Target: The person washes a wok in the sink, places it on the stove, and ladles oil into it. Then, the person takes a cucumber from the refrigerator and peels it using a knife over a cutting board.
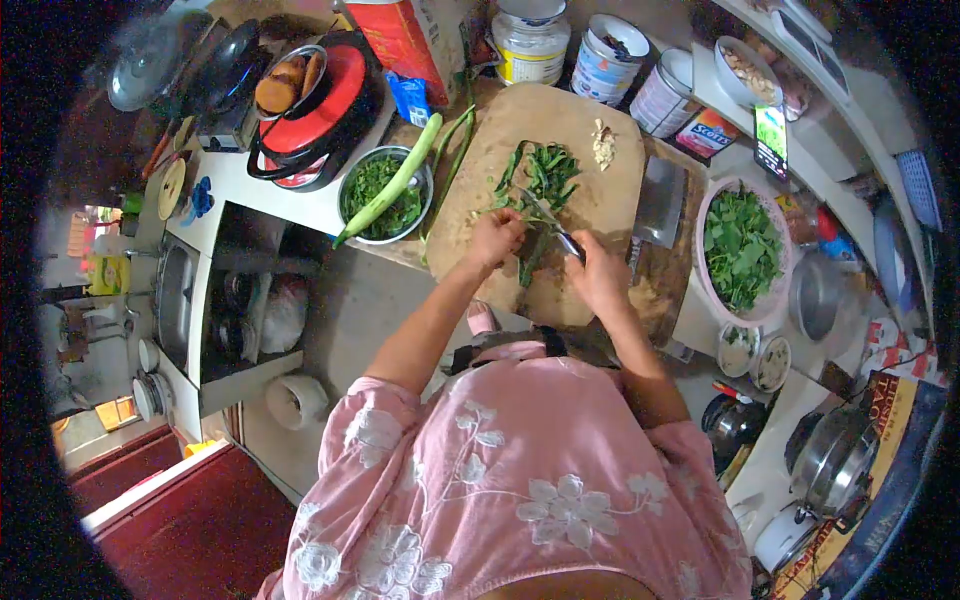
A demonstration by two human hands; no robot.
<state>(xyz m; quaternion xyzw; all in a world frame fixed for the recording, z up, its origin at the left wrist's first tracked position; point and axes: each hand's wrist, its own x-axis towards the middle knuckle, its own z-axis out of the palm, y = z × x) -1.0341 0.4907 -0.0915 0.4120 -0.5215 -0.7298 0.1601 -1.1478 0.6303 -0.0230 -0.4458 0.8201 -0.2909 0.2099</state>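
On the round wooden cutting board (480, 150) lies a heap of cut green leaves (552, 172), with more strips towards the near side. My right hand (598, 272) is closed around the handle of a knife (545, 212), its blade pointing up and left over the leaves. Just left of the blade, my left hand (498, 237) has its fingers pinched together on some green leaves; its fingertips partly hide them. A small pile of chopped pale pieces, perhaps garlic or ginger (603, 145), sits at the board's upper right.
A cleaver (660, 203) lies right of the board, beside a pink basket of leafy greens (743, 246). To the left, a long green gourd (395, 188) rests across a metal bowl of chopped greens (368, 212). Jars and tins (608, 62) stand behind; a lit phone (771, 140) leans at right.
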